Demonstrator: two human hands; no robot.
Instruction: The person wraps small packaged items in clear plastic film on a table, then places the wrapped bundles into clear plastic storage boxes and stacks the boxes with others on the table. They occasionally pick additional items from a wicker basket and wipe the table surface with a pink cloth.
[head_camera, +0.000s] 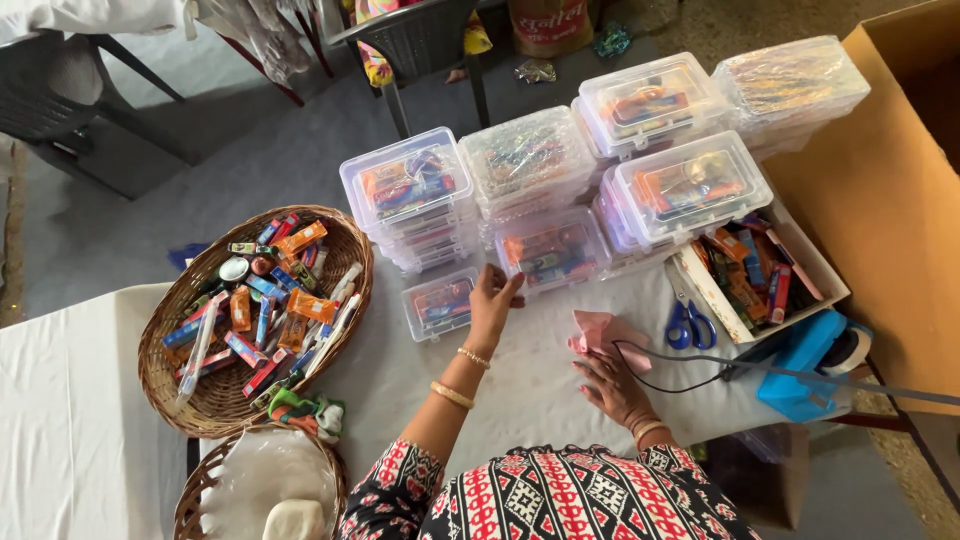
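Note:
My left hand (493, 300) reaches forward with fingers apart, its tips at the edge of a clear plastic box (553, 247) filled with colourful small items. Another small clear box (440, 303) sits just left of that hand. My right hand (612, 380) rests flat on the white cloth-covered table (520, 390), fingers spread, touching a pink ribbon bow (600, 332). A black cord (665, 375) loops over the bow beside my right hand. Neither hand holds anything.
Stacks of filled clear boxes (410, 190) stand at the back. A wicker basket (165, 340) of small packets sits left, a second basket (200, 490) below it. Blue scissors (688, 325), a white tray (825, 280), a blue glue gun (805, 360) and a cardboard box (880, 200) lie right.

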